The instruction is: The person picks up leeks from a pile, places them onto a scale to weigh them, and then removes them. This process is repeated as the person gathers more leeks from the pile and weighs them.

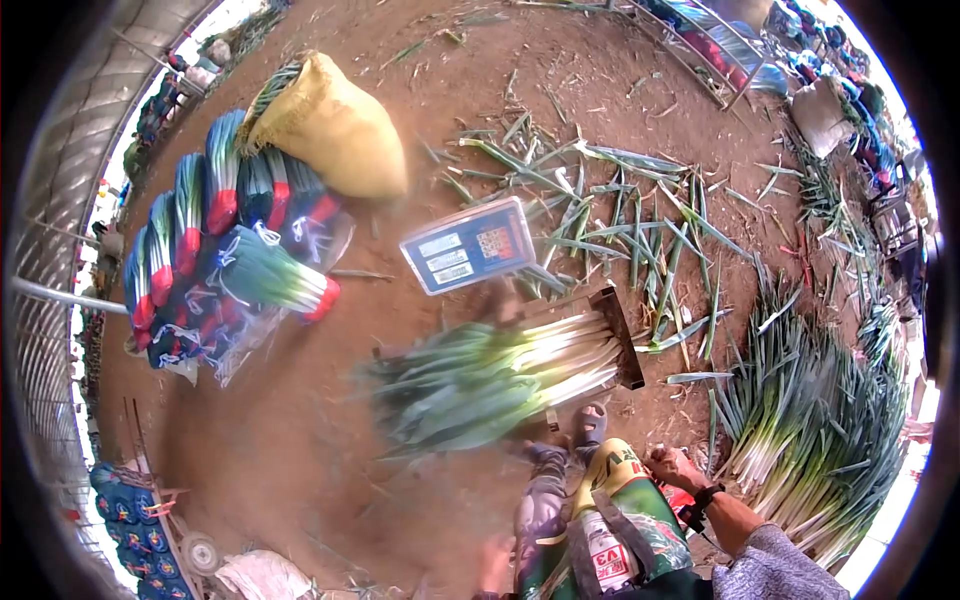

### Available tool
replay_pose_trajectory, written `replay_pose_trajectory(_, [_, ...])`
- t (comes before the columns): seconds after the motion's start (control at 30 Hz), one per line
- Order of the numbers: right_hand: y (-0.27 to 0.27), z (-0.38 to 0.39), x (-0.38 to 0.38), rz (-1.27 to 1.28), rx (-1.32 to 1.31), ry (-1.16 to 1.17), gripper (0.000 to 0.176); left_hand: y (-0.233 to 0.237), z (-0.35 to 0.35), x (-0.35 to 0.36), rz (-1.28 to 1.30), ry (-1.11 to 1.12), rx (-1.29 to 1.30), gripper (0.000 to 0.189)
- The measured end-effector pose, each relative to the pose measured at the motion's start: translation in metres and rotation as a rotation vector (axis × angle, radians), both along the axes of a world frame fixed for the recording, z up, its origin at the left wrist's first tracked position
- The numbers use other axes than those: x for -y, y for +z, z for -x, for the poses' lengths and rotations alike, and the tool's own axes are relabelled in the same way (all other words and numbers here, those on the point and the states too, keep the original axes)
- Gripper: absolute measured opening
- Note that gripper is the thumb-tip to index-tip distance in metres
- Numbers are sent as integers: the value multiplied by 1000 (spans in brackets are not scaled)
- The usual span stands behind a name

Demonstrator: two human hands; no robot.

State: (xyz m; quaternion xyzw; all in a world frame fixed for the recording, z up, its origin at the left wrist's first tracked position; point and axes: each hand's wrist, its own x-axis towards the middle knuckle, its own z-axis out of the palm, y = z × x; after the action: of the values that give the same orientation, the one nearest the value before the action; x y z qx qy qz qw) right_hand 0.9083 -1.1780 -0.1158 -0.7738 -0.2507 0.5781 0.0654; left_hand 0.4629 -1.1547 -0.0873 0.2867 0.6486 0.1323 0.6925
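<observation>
My right hand [676, 468] is closed beside my right thigh, near something red; what it holds, if anything, is too small to make out. A dark band circles that wrist. Low in the view, my left hand [495, 562] is a blur beside my left leg, its fingers unreadable. In front of my feet, a bundle of green onions [500, 375] lies in a dark metal frame [628, 338], white ends to the right and leaves to the left. A blue card with printed codes [470, 246] is just beyond it.
Bundled onions with red wraps [222, 205] stand at the left by a yellow sack [345, 135]. Loose leaves [640, 215] litter the soil ahead. A large onion pile [810, 430] lies at the right. A cart wheel [201, 552] is at the lower left.
</observation>
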Motion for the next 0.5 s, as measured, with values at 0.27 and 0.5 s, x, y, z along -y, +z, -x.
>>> replay_pose_trajectory(0.27, [-26,-21,92,-184,-25,-295,24,-10,-30,-37,-214,-643,-94,29])
replay_pose_trajectory(0.5, [-43,47,201,-175,119,-555,20,-31,-27,-92,-517,-1096,-241,39])
